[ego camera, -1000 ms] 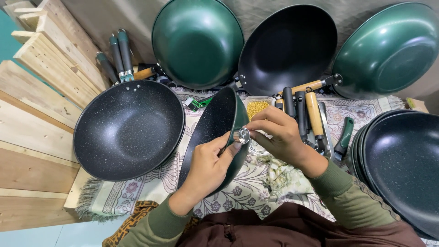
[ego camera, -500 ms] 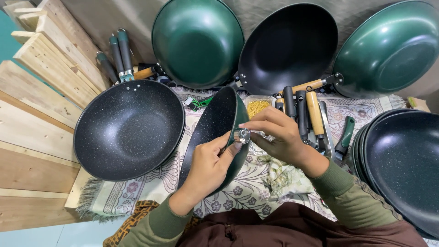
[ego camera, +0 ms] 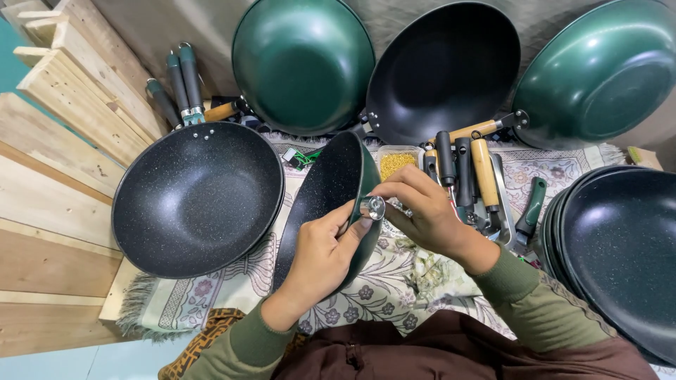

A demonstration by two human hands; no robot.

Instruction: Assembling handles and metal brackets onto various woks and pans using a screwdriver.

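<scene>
A green wok with a black speckled inside (ego camera: 327,186) stands on its edge in front of me, over a patterned cloth. My left hand (ego camera: 320,257) grips its near rim. My right hand (ego camera: 415,211) pinches a small shiny metal fitting (ego camera: 372,207) against the rim, right beside my left thumb. Both sleeves are olive green.
A finished black speckled wok (ego camera: 197,197) lies at the left on wooden pallets (ego camera: 49,183). Three woks lean at the back (ego camera: 303,63). A stack of black woks (ego camera: 620,246) sits at the right. Loose handles (ego camera: 465,172) and a small tub of yellow bits (ego camera: 396,162) lie behind my hands.
</scene>
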